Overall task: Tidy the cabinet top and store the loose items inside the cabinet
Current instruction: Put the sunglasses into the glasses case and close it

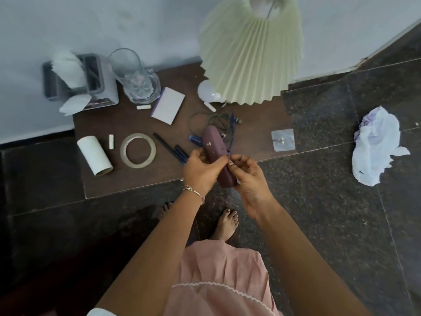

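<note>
Both hands hold a long maroon case (215, 147) above the front edge of the brown cabinet top (141, 179). My left hand (200, 171) grips its left side. My right hand (247, 176) pinches its right edge with fingertips and supports its lower end. Loose on the top lie a tape ring (138, 150), a white paper roll (94, 155), dark and blue pens (170, 147), a notepad (168, 105), tangled earphones (218, 123), two small white sticks (111, 141) (143, 107) and a clear packet (283, 140).
A grey holder with tissues (77, 80) and a glass jug (134, 76) stand at the back left. A lamp with a pleated green shade (252, 53) and a white bulb (208, 91) fill the back right. A crumpled plastic bag (378, 144) lies on the dark floor.
</note>
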`<state>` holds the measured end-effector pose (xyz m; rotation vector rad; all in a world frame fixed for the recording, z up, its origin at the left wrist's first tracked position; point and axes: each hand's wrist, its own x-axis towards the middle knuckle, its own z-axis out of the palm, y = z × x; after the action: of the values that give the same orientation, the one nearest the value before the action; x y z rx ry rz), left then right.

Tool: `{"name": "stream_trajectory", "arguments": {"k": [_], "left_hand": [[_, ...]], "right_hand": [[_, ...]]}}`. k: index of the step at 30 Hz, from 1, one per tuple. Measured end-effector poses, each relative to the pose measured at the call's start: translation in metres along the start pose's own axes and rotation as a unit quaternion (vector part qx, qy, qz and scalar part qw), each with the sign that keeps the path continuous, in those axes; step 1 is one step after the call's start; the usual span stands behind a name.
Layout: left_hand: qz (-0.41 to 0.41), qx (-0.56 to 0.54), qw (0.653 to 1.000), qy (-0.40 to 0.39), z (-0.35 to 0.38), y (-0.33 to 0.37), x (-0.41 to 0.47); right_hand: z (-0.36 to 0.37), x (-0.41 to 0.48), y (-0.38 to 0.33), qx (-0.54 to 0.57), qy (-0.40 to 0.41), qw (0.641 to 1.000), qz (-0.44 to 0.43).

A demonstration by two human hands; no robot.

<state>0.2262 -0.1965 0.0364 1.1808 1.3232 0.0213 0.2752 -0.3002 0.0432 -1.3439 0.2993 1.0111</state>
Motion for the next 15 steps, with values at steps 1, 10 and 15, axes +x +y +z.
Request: {"name": "stream_trajectory", "arguments": {"k": [1, 10, 15], "left_hand": [[-0.007, -0.010, 1.000, 0.002, -0.006, 0.000, 0.002], [0.106, 0.150, 0.981, 0.058, -0.053, 0.006, 0.009], [0.150, 0.278, 0.945, 0.087, -0.065, 0.009, 0.008]], "right_hand": [[0.004, 0.003, 0.001, -0.004, -0.005, 1.000, 0.014], [0.049, 0.019, 0.006, -0.080, -0.097, 0.991, 0.040], [0.066, 0.016, 0.016, -0.143, -0.106, 0.984, -0.006]]}}
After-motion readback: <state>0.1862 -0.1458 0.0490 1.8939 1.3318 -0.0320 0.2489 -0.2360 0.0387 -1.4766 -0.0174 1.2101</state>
